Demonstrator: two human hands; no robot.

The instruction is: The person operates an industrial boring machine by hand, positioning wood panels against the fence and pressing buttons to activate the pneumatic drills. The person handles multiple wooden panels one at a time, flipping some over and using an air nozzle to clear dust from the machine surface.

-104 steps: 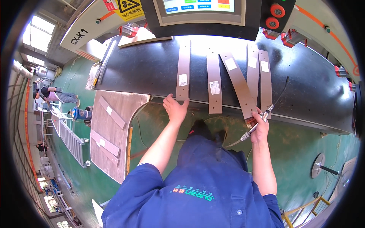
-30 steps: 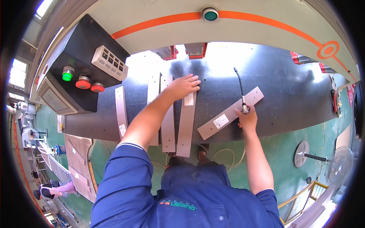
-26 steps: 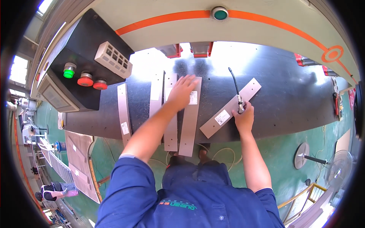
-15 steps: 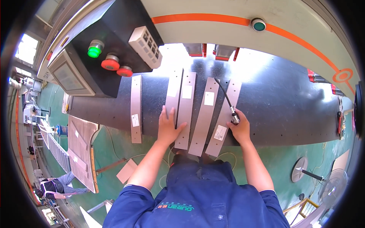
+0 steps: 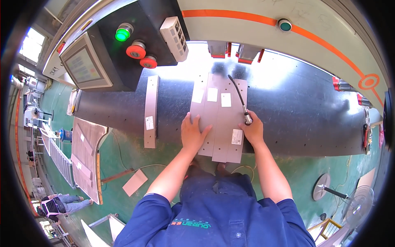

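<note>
Several long grey strips [image 5: 207, 111] with small holes and white labels lie edge to edge on the dark machine table [image 5: 296, 111]. My left hand [image 5: 194, 133] rests on the left strips, its fingers spread and its thumb pointing right. My right hand [image 5: 254, 131] is at the right edge of the group, its fingers closed round the silver fitting of a thin black hose-like tool [image 5: 247, 117]. The tool's bent black end reaches away over the strips. Another grey strip [image 5: 151, 111] with a label lies apart on the left.
A black control box [image 5: 152, 24] with a screen, a green button and red buttons juts over the table at the far left. The pale machine beam [image 5: 242, 6] spans the back. A pedestal fan [image 5: 358, 203] stands at right. A person [image 5: 57, 206] is at far left.
The strips, spread apart before, have come together edge to edge between my hands. My left hand has moved right and my right hand slightly left. The lone left strip remains apart.
</note>
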